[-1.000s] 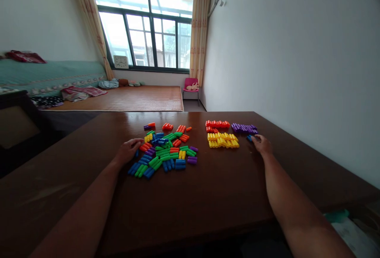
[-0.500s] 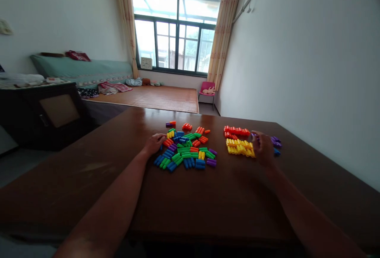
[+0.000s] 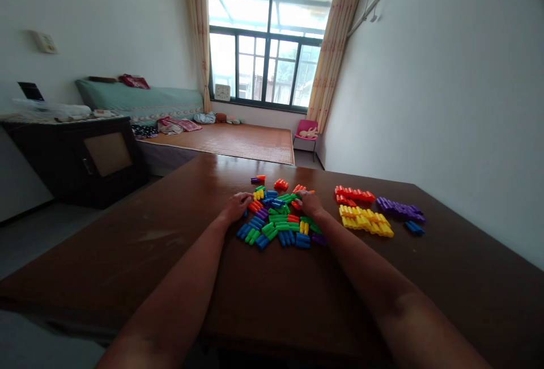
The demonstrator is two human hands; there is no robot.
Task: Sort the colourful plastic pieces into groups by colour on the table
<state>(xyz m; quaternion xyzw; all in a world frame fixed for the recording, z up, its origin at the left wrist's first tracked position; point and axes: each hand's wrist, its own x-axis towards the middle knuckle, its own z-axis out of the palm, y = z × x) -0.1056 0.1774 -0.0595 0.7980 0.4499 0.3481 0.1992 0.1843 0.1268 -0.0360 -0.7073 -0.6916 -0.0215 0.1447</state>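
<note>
The left hand (image 3: 238, 207), fingers bent, rests at the left edge of the mixed pile of coloured plastic blocks (image 3: 276, 219) on the glossy dark-brown wooden table (image 3: 272, 284). The right hand (image 3: 310, 204) reaches over the pile's right side; whether either hand pinches a block cannot be determined. The white square clock (image 3: 222, 92) bears illegible markings.

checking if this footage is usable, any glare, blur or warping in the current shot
Head view: the window is blown out to white in places, with a soft sheen on the far edge of the dark table; the near table and forearms sit in dimness; wide-angle stretch splays the table toward the corners; the right hand looks slightly soft, its fingers hard to make out.
</note>
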